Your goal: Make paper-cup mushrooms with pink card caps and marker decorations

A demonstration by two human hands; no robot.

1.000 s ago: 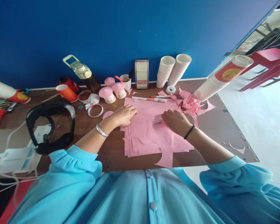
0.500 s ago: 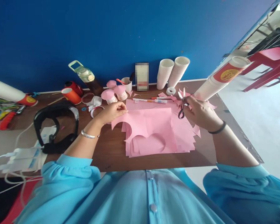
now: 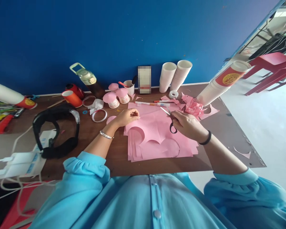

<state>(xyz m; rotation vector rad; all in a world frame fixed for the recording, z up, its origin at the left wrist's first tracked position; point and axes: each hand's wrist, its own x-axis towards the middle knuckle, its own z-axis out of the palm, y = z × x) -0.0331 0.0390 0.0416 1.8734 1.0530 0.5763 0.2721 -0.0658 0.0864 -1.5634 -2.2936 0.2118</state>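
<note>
Sheet stack: While the pink layers are lying on the bench, their left edges are sitting out of line; the layers are probably sliding easily over one another.
Cut sheet: It is lying over the stack, its curved notches facing the near side. It is presumably behaving as light, thin, bendable stock, the points between notches being likeliest to tear or crease.
Hold point: The uncut far-left border is offering the sounder grip; the narrow points are suiting it poorly.
Left hand: Thumb and forefinger are meeting at that border, apparently pinching it.
Right hand: Fingers are gripping the scissors, blades pointing far-left above the paper, one black loop showing below the hand. This tool is presumably being rigid and heavier than the sheet; the handles are forming the safe hold.
Markers: They are lying across the far part of the paper.
Crumpled scraps: They are bunching beyond the right hand.
Cup stacks: They are standing near the blue wall.
</note>
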